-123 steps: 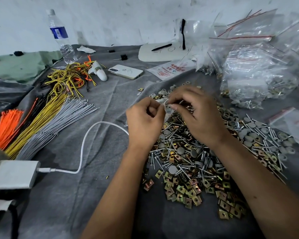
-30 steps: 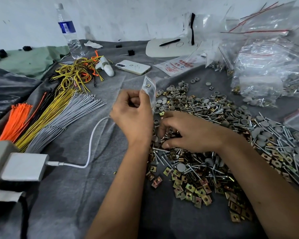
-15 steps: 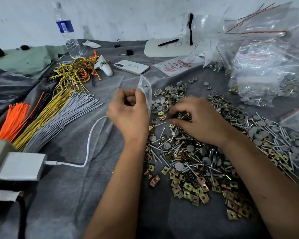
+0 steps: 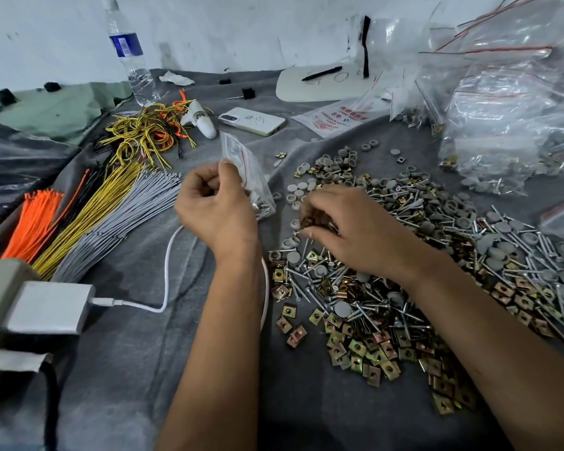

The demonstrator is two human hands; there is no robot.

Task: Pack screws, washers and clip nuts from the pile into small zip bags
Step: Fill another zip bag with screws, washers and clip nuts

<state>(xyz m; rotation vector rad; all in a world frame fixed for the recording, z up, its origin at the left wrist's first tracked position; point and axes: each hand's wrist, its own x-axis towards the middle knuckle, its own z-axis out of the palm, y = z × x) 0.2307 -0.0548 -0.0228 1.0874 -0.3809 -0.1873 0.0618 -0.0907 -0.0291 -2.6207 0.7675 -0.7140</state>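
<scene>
Hands: two. Left hand (image 4: 216, 206) pinches one zip bag (image 4: 248, 177), now tilted; right hand (image 4: 355, 232) fingers curled, picking clip nuts off pile (image 4: 404, 288), I see.

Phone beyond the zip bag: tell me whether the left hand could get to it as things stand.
Probably not freely: the left hand holds the small zip bag. The path over the grey cloth to the phone looks open, but the bag must go down first.

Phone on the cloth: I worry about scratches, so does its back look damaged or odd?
Yes. The white phone lies face down past the hardware pile, and dark scribble-like lines cross its back; cracks or pen marks, I cannot tell.
</scene>
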